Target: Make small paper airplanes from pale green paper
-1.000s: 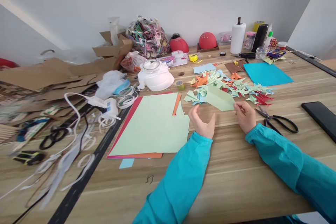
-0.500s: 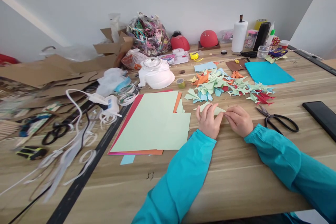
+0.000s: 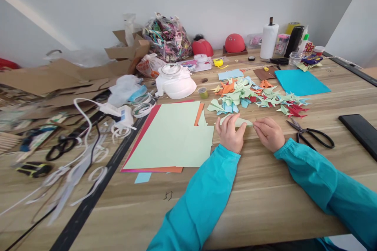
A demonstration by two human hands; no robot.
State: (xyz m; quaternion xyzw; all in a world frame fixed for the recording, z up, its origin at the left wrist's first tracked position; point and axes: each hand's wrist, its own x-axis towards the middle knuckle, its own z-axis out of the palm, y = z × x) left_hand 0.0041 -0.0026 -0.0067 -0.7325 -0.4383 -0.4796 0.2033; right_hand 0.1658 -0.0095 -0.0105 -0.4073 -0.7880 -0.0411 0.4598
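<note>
Left hand (image 3: 229,135), fingers flat, presses a pale green paper sheet (image 3: 240,121); right hand (image 3: 268,133) pinches its edge. Folding judged early. A heap of multicoloured folded paper shapes (image 3: 256,96) lies finished beyond.

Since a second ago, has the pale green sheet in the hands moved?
Yes. The pale green sheet came down off the folded-paper pile onto the table, nearer the person.

Illumination is bright, diffuse and even, and the wall (image 3: 206,0) behind reads a uniform pale grey. Shadows are soft and faint, lying just under the left hand (image 3: 229,135) and right hand (image 3: 268,135) on the bench (image 3: 265,188). Focus is sharp at the hands. Far to their left, the white straps (image 3: 76,172) and black scissors (image 3: 60,149) are smeared by blur. Wide-angle stretching increases toward the frame borders.
</note>
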